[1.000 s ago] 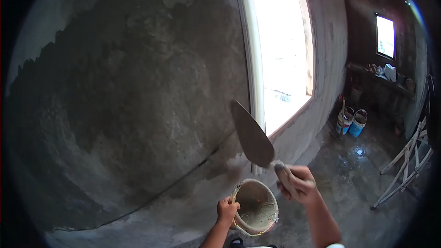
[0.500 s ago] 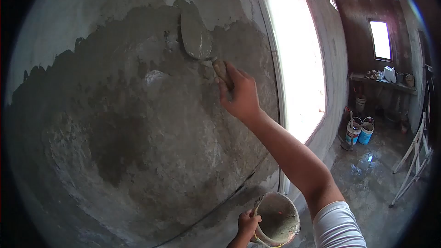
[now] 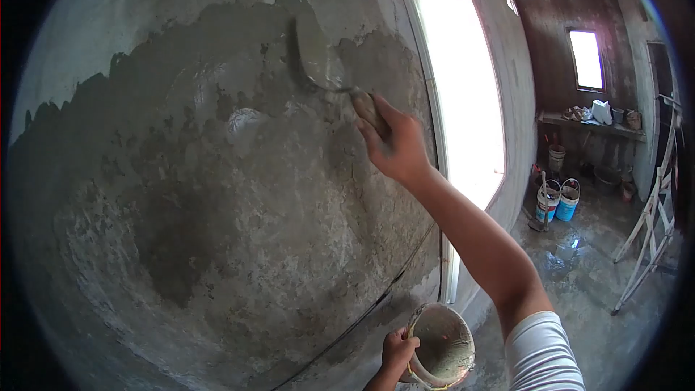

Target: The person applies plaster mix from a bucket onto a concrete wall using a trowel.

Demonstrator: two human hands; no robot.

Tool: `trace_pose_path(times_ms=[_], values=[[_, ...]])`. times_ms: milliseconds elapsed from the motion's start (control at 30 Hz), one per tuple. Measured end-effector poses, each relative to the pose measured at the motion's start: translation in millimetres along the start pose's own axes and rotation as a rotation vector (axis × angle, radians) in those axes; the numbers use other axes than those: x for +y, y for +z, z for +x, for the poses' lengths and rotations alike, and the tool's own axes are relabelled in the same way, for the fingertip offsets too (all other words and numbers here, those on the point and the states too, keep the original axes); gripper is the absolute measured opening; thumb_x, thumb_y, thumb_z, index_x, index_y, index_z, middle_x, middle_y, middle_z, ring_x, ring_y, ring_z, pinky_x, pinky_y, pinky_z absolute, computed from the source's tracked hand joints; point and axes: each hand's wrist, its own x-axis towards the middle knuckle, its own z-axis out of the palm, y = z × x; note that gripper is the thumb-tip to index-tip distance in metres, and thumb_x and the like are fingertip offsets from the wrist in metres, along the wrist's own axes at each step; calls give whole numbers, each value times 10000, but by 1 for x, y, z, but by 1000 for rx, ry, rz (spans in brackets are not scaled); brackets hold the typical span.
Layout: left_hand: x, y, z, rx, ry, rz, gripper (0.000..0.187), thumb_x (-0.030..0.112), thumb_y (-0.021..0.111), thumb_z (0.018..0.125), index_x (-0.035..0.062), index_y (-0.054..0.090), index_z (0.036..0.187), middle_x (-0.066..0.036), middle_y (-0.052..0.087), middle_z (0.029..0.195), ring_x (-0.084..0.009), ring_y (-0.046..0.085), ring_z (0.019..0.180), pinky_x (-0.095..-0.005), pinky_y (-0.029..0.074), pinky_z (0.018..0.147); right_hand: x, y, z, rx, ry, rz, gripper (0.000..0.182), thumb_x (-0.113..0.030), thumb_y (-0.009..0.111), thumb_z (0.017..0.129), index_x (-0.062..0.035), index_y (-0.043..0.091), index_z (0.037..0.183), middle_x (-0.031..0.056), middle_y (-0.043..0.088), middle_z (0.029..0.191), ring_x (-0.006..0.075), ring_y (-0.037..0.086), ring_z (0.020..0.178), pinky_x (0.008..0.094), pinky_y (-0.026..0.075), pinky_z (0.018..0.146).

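My right hand [image 3: 397,141] is closed round the wooden handle of a trowel [image 3: 318,65], its blade up against the plastered wall [image 3: 253,224]. Wet grey plaster spreads over the wall's upper part with a ragged top edge, and lighter dry wall shows above it. Low in the view, my left hand [image 3: 397,351] grips the rim of a bucket [image 3: 465,347], tilted so its mouth faces me. Grey plaster coats the bucket's inside. A pale patch [image 3: 245,120] shows on the wall left of the trowel.
A bright window opening [image 3: 463,94] stands right of the wall. A dark cable [image 3: 376,300] runs along the lower wall. Further back are two buckets [image 3: 567,203] on the wet floor, a shelf [image 3: 594,126] with bags and pots, and a white folding frame [image 3: 651,224] at far right.
My right hand has shifted slightly right, and the trowel blade has turned from broad-side to nearly edge-on. The left hand still holds the bucket.
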Motion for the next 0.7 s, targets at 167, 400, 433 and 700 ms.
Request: trace_pose_path(times_ms=[167, 400, 433, 700], values=[[-8, 15, -1, 43, -5, -26, 298, 108, 679, 645, 6, 738, 918, -52, 696, 764, -176, 642, 710, -324, 508, 699, 22, 34, -11, -78, -435, 51, 609, -8, 608, 785, 103, 503, 1375, 177, 602, 758, 245, 609, 627, 375, 496, 607], [-15, 43, -9, 150, -5, -88, 304, 87, 679, 606, -7, 739, 889, -44, 685, 745, -177, 631, 697, -331, 512, 680, 28, -80, -170, -380, -195, -11, 597, -48, 725, 763, 12, 569, 1336, 155, 633, 837, 311, 638, 668, 403, 516, 593], [-10, 44, -14, 170, -1, -70, 305, 90, 683, 594, -8, 738, 878, -48, 681, 741, -182, 627, 695, -340, 512, 678, 35, -108, -195, -408, -157, -32, 600, -70, 760, 757, -1, 583, 1326, 142, 646, 852, 304, 643, 667, 408, 518, 586], [-38, 46, -34, 118, -78, 129, 354, 132, 675, 564, -5, 721, 887, -133, 689, 768, -257, 622, 731, -385, 500, 716, 41, -314, -366, -633, 567, -158, 564, 23, 686, 698, -47, 666, 1258, 145, 752, 1018, 254, 756, 857, 341, 607, 749]])
